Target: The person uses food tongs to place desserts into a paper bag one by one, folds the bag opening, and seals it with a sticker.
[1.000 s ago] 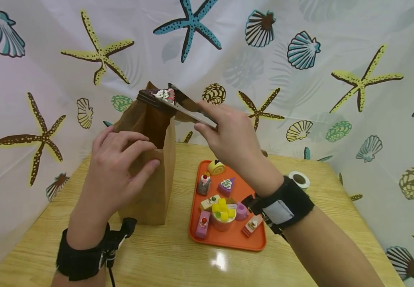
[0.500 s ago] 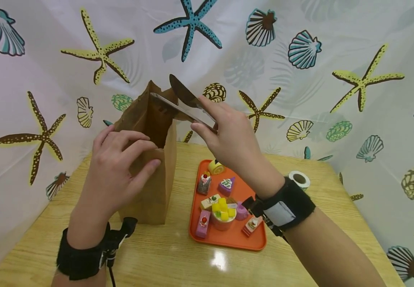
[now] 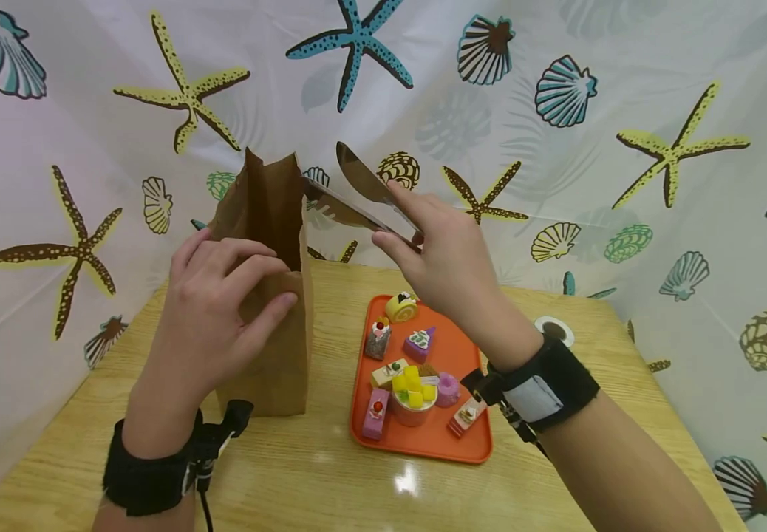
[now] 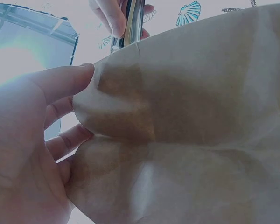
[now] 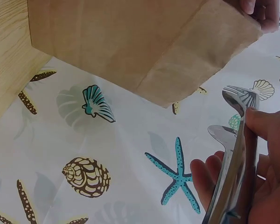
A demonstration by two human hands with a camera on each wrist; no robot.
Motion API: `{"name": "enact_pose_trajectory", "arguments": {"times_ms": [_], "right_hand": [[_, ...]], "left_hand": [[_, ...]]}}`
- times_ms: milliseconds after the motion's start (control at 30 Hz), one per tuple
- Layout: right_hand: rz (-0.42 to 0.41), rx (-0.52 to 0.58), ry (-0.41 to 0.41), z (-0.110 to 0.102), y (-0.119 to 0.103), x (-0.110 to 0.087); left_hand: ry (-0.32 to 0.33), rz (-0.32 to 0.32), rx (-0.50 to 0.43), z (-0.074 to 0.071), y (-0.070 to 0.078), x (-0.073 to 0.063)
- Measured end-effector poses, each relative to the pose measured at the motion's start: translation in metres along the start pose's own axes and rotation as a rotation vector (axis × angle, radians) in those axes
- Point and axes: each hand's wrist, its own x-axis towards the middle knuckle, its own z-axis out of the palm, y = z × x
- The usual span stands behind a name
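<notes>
A tall brown paper bag [image 3: 275, 362] stands upright on the left part of the table, its mouth open at the top. My left hand [image 3: 213, 310] holds its near rim, fingers over the edge; up close the left wrist view has the bag's crinkled side [image 4: 191, 93]. Metal serving tongs [image 3: 362, 176] are gripped by my right hand [image 3: 448, 258], just right of the bag's mouth. The two arms of the tongs are spread with nothing between them; the lower tip is at the bag's right edge. In the right wrist view the tongs [image 5: 233, 163] have pronged and spoon-like ends. The bag's inside bottom is hidden.
Right of the bag lies an orange tray [image 3: 423, 448] with several small toy cakes, among them a cup topped with yellow cubes [image 3: 414, 391]. A white roll of tape [image 3: 554, 330] sits behind my right wrist. Patterned cloth [image 3: 397, 125] hangs around the table.
The dark cake slice with white topping has left the tongs at the bag's mouth and is out of sight. The tongs have spread and moved right, and the bag's top has shifted slightly left.
</notes>
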Motion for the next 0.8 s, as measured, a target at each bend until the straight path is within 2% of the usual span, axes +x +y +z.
{"name": "enact_pose_trajectory", "arguments": {"times_ms": [500, 800], "right_hand": [[0.051, -0.034, -0.017, -0.003, 0.037, -0.019], [0.173, -0.089, -0.116, 0.007, 0.068, -0.046]], "left_hand": [[0.029, -0.075, 0.009, 0.002, 0.002, 0.0], [0.043, -0.093, 0.008, 0.005, 0.004, -0.001]]}}
